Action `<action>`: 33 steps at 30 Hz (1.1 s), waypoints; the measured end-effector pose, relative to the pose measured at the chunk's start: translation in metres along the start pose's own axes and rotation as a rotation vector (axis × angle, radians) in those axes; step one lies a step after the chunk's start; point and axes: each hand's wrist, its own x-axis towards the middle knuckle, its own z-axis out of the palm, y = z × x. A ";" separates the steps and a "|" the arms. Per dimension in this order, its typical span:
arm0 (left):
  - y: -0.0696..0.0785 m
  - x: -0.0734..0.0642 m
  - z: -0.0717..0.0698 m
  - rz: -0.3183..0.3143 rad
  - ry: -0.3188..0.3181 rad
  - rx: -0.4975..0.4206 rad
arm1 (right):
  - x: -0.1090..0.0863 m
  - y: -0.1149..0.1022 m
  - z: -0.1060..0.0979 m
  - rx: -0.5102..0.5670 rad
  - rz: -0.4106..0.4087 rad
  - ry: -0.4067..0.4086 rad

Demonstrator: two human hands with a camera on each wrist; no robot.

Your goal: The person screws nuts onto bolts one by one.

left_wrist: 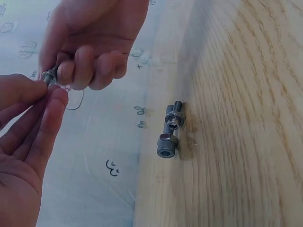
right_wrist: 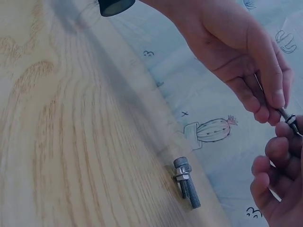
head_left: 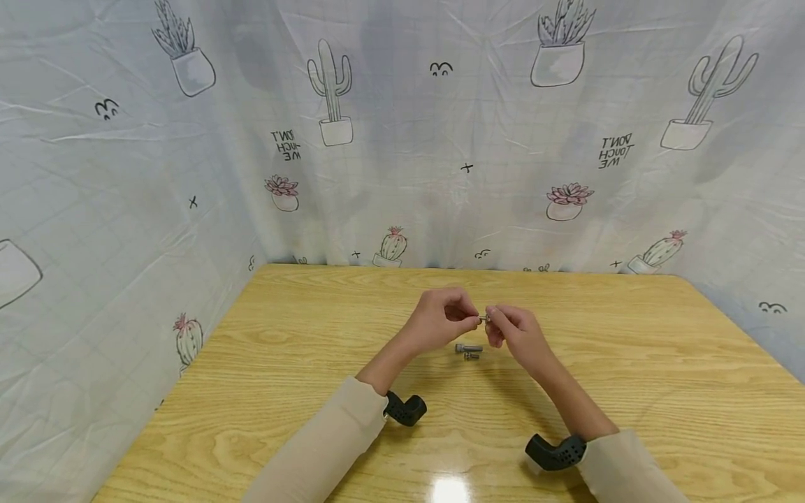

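Over the wooden table, my left hand (head_left: 438, 321) and my right hand (head_left: 518, 335) meet fingertip to fingertip on a small metal bolt (left_wrist: 49, 76). Thumb and fingers of the left pinch one end; the right pinches the other, its remaining fingers curled in. A ring-shaped piece, a nut or washer, shows on the bolt (right_wrist: 289, 119) between the two grips. Below the hands, a larger socket-head bolt (head_left: 472, 348) with a nut lies on the table. Right beside it lies a smaller socket-head bolt (left_wrist: 175, 118), also with a ring-shaped piece on its shank.
The wood-grain table (head_left: 302, 363) reaches back to a pale curtain (head_left: 402, 126) printed with cacti, which also hangs along both sides. Black curved mounts (head_left: 405, 409) sit at both wrists, by the beige sleeves (head_left: 327, 447). Light glares off the table's near edge.
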 end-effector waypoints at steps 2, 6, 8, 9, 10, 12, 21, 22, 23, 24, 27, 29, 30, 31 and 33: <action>0.000 0.000 0.000 0.002 -0.015 0.007 | 0.000 -0.001 0.001 0.004 0.030 -0.010; 0.001 0.000 0.001 -0.015 0.003 0.040 | 0.000 -0.002 0.001 -0.002 0.076 0.004; 0.001 0.000 0.001 -0.029 0.022 0.053 | 0.000 -0.001 0.000 0.006 0.074 0.021; 0.000 0.000 0.001 -0.038 0.033 0.057 | 0.000 -0.001 0.000 0.012 0.067 0.029; 0.000 0.000 0.001 -0.049 0.043 0.058 | 0.000 0.000 0.000 0.016 0.056 0.034; -0.001 0.000 0.000 -0.069 0.063 0.058 | 0.000 0.001 -0.001 0.022 0.030 0.034; -0.002 0.001 -0.001 -0.074 0.082 0.043 | -0.001 0.001 0.000 -0.012 -0.016 0.026; -0.002 0.001 -0.001 -0.068 0.081 0.043 | -0.001 0.001 0.000 -0.007 -0.016 0.023; -0.002 0.001 -0.001 -0.061 0.077 0.041 | -0.001 0.000 0.000 -0.001 -0.015 0.020; -0.002 0.001 0.000 -0.055 0.074 0.040 | -0.001 0.000 0.000 0.005 -0.010 0.017; -0.001 0.000 0.000 -0.034 0.050 0.033 | -0.001 -0.002 0.000 0.015 0.007 0.011; 0.000 0.000 0.000 -0.019 0.025 0.030 | 0.000 -0.003 0.001 0.013 0.024 0.009; 0.001 0.000 0.000 -0.012 0.013 0.029 | 0.000 -0.003 0.001 0.009 0.037 0.008; 0.002 -0.001 0.000 -0.006 0.001 0.027 | 0.000 -0.004 0.001 0.002 0.051 0.008; 0.002 -0.001 0.001 0.000 -0.015 0.032 | 0.000 -0.004 0.001 -0.010 0.083 0.011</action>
